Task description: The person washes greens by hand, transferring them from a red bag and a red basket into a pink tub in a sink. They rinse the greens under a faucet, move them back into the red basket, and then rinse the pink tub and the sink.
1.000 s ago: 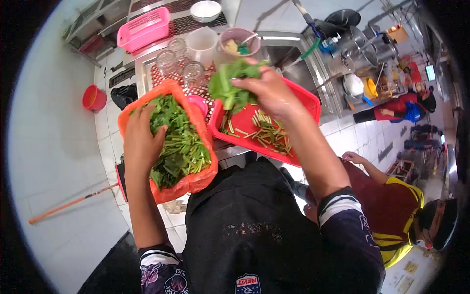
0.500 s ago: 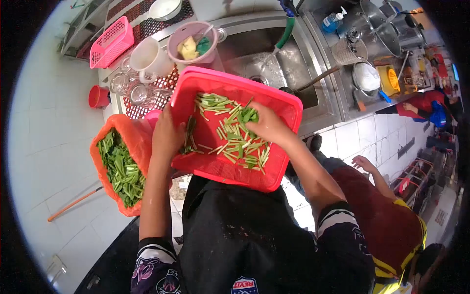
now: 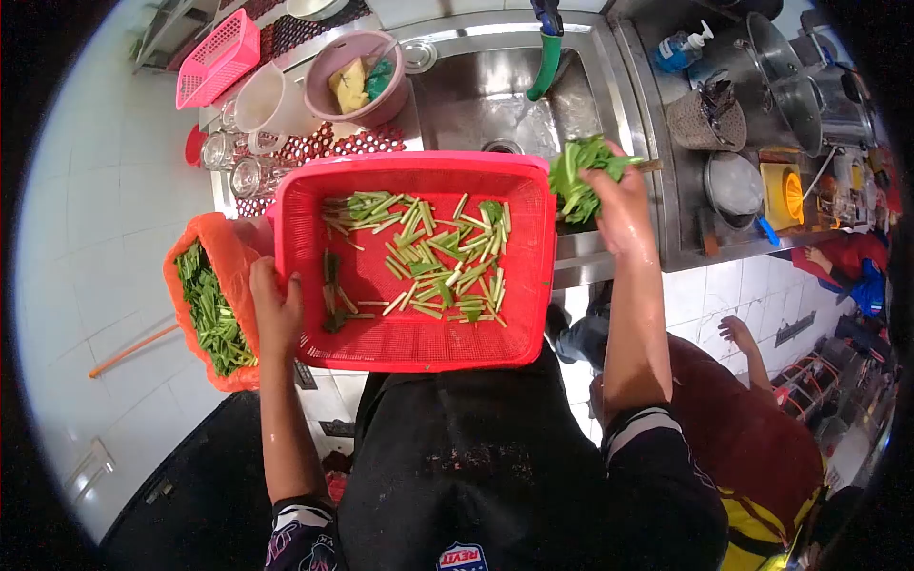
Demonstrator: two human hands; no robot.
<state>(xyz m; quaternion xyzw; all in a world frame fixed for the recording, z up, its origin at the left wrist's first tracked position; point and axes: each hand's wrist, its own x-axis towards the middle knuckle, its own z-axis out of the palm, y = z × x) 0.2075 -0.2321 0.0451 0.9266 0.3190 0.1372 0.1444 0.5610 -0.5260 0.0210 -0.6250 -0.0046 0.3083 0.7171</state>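
The red plastic basket [image 3: 409, 354] is in front of me, with cut green stems [image 3: 447, 257] scattered over its bottom. My left hand [image 3: 276, 309] is closed around the basket's left rim. Past the basket's right side, over the sink's edge, my right hand [image 3: 619, 205] is closed around a bunch of leafy greens [image 3: 581, 176]. Some of its leaves hang below the fingers. To the left of my left hand, an orange plastic bag [image 3: 249, 285] with its top folded back is full of cut leafy greens [image 3: 209, 314].
Behind the basket is a steel sink [image 3: 457, 95] with a green hose [image 3: 547, 67] over it. A pink bucket [image 3: 381, 109], a white jug [image 3: 271, 105] and glass mugs [image 3: 252, 178] stand left of it. Another person [image 3: 733, 419] stands close on my right.
My right hand has lifted leafy greens out of the basket and moved right with them. The basket has levelled and shifted slightly left, my left hand still on its rim.
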